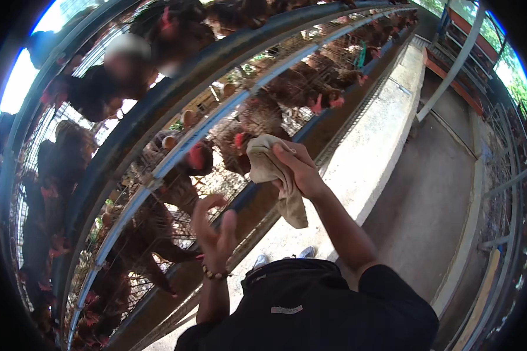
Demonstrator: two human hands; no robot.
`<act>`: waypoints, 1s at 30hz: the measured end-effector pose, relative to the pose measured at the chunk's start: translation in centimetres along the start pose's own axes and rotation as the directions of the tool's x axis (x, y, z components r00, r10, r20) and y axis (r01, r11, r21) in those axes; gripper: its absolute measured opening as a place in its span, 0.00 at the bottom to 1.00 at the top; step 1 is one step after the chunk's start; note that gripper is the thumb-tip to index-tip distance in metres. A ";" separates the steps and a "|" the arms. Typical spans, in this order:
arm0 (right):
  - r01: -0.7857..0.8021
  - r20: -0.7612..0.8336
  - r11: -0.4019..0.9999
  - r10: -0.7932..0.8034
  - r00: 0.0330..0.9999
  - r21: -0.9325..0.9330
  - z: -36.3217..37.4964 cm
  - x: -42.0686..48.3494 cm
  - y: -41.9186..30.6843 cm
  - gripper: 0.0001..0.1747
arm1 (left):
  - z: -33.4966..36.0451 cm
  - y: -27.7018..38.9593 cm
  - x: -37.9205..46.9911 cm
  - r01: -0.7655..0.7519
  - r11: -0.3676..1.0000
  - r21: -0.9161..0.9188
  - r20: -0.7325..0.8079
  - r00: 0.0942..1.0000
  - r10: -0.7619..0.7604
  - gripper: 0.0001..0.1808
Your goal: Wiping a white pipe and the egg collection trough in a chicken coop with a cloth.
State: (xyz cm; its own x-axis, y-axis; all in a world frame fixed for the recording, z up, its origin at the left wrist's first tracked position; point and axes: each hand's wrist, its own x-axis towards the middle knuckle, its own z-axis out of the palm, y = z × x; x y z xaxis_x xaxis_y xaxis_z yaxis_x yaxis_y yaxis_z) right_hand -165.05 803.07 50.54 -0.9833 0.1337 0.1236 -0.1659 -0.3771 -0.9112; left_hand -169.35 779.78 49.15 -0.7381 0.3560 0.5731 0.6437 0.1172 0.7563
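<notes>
My right hand (299,166) grips a stained beige cloth (263,160), its loose end hanging below the fingers. The thumb presses on top of it. To the left, my left hand (215,232) is raised with fingers apart and curled, holding nothing; a beaded bracelet (214,273) circles that wrist. Both hands are in front of a wire cage row of brown hens (257,114). A hen's red comb (197,155) shows between the hands, farther in. Brown eggs, one egg (169,142) among them, lie along the wire ledge beside a blue-grey pipe (228,109).
A long feed trough (254,215) runs along the cage front. An upper trough (193,66) and more hens lie behind it. A pale concrete ledge (355,162) drops to a darker walkway (413,210) at right. A slanted metal post (454,66) and another cage row (505,171) stand beyond.
</notes>
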 end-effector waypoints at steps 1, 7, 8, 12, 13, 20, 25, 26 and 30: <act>0.004 -0.013 1.000 -0.004 1.000 0.002 -1.0 -1.3 -0.1 0.23 | 2.8 -0.1 0.4 0.137 0.958 -0.254 0.150 0.984 -0.101 0.30; 0.179 0.043 0.941 -0.174 0.984 -0.286 -7.1 -5.4 -3.6 0.19 | 14.7 0.4 0.4 0.604 0.426 -0.673 0.627 0.772 -0.103 0.41; 0.231 0.071 0.830 -0.227 0.971 -0.507 -8.5 -6.1 -5.0 0.17 | 15.6 0.3 0.5 0.613 0.465 -0.639 0.662 0.746 -0.072 0.41; 0.096 -0.079 0.706 -0.211 0.974 -0.701 -12.9 -8.9 -8.0 0.17 | 18.5 0.2 1.7 0.691 0.395 -0.605 0.759 0.651 0.025 0.33; 0.095 -0.084 0.705 -0.215 0.973 -0.703 -13.8 -9.4 -8.4 0.17 | 19.2 0.9 2.2 0.698 0.370 -0.613 0.761 0.648 0.039 0.30; 0.031 -0.195 0.891 -0.134 0.972 -0.454 -17.4 -11.3 -10.8 0.16 | 21.4 4.0 4.2 0.699 0.408 -0.588 0.774 0.632 0.033 0.26; 0.115 -0.060 0.902 -0.099 0.993 0.417 -22.5 -12.5 -4.1 0.41 | 23.3 6.6 4.1 0.724 0.243 -0.646 0.723 0.682 -0.112 0.27; 0.037 0.045 0.752 -0.088 0.995 0.658 -22.0 -13.0 -1.8 0.44 | 23.5 6.0 3.9 0.735 0.190 -0.651 0.716 0.678 -0.166 0.27; 0.134 -0.262 0.884 -0.014 0.965 0.448 -20.1 -15.2 1.9 0.38 | 25.0 3.0 2.0 0.793 0.208 -0.572 0.752 0.609 -0.252 0.26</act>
State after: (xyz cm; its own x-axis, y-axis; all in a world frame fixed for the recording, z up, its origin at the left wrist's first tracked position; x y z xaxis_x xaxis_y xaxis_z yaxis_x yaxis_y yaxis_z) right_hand -148.91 818.71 39.01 -0.9269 0.3742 0.0291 -0.3122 -0.7258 -0.6130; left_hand -163.87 804.00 44.71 -0.4596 0.8846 -0.0791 -0.5671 -0.2238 0.7926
